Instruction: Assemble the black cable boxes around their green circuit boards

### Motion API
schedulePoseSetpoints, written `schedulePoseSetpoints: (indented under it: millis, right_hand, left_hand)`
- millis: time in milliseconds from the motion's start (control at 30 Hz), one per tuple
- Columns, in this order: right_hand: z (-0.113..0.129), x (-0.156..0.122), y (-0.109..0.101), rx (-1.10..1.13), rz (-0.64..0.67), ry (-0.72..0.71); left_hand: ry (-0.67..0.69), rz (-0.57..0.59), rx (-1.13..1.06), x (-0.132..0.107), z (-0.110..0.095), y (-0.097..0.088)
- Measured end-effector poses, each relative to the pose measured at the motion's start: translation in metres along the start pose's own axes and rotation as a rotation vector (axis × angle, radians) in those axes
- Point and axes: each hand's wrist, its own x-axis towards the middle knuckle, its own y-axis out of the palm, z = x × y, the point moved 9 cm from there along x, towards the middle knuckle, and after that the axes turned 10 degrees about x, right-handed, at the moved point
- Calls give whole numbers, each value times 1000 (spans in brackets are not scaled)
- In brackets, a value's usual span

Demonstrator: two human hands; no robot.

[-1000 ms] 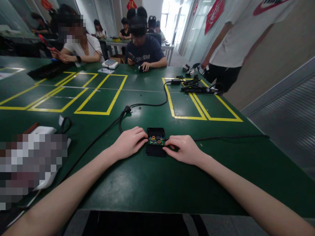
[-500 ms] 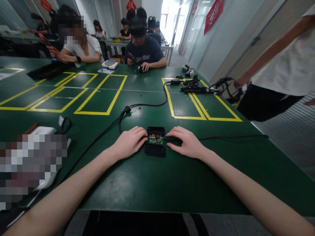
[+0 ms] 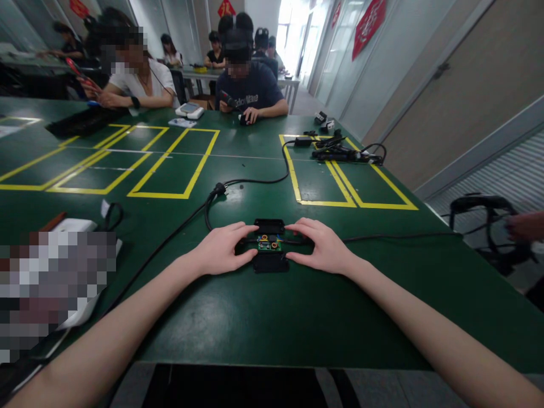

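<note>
A small green circuit board (image 3: 269,243) with copper coils lies on the table before me, between two black plastic case halves. The far case half (image 3: 269,223) sits just beyond the board, the near case half (image 3: 271,264) just on my side. My left hand (image 3: 223,248) is at the left end, thumb and index finger spread, tips at the two halves. Mirroring it, my right hand (image 3: 323,245) has its index tip at the far half and its thumb at the near half. Black cable runs from both ends of the board, passing between each hand's thumb and index finger.
A black cable with a plug (image 3: 220,189) crosses the green table (image 3: 238,317). Yellow tape outlines lie beyond, with a black adapter (image 3: 303,141) and bundled cables (image 3: 335,152) at right. A white device (image 3: 76,225) is at left. Two people sit opposite.
My left thumb and index finger have spread apart from the cable to the case halves. The near half has shifted slightly right and against the board. A standing person at right has moved mostly out of view.
</note>
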Motion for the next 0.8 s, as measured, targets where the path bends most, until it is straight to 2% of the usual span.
schedulePoseSetpoints:
  millis: [233, 433, 633, 800]
  right_hand:
    - [-1, 0, 1, 16, -4, 6]
    - [-4, -1, -1, 22, -8, 4]
    - [-5, 0, -3, 58, 29, -71]
    - [-7, -1, -14, 87, -38, -49]
  left_hand:
    - [-14, -1, 54, 1, 1, 0]
    - [11, -39, -4, 1, 2, -1]
    - [29, -145, -74, 0, 4, -13]
    - [54, -237, -161, 0, 2, -28]
